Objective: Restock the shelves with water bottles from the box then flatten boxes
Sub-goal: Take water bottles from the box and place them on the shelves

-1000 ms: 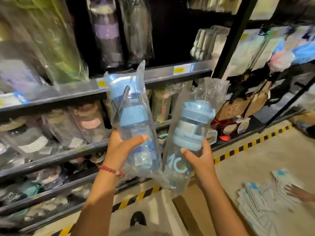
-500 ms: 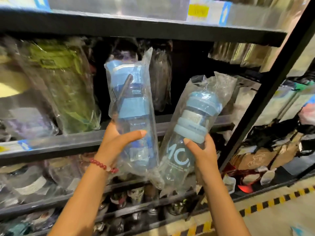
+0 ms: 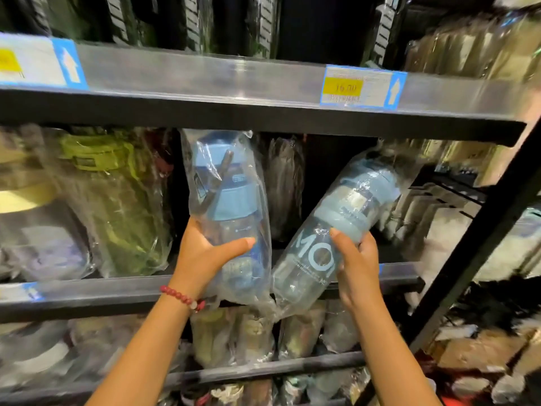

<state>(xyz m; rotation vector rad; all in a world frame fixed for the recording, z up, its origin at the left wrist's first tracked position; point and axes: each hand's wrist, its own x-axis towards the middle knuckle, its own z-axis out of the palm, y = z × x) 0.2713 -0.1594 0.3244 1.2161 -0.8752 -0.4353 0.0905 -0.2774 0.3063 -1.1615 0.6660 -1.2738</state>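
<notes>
I hold two blue water bottles, each in a clear plastic bag, in front of a dark gap on the middle shelf [image 3: 292,285]. My left hand [image 3: 202,253] grips the left bottle [image 3: 231,206], which stands nearly upright with its blue lid just under the shelf above. My right hand [image 3: 355,259] grips the right bottle [image 3: 330,230] around its middle; it tilts with its cap pointing up and to the right, into the gap. The bag tails of both bottles touch at the bottom. No box is in view.
A green-lidded bagged bottle [image 3: 114,200] and other bagged bottles fill the shelf's left side. The upper shelf edge [image 3: 234,80] carries a yellow price label [image 3: 345,87]. A black upright post [image 3: 480,238] bounds the right. More bagged goods sit on lower shelves.
Both hands have lifted the bottles up from the lower shelves to the middle shelf. The right bottle has tipped further to the right. The floor has dropped out of view.
</notes>
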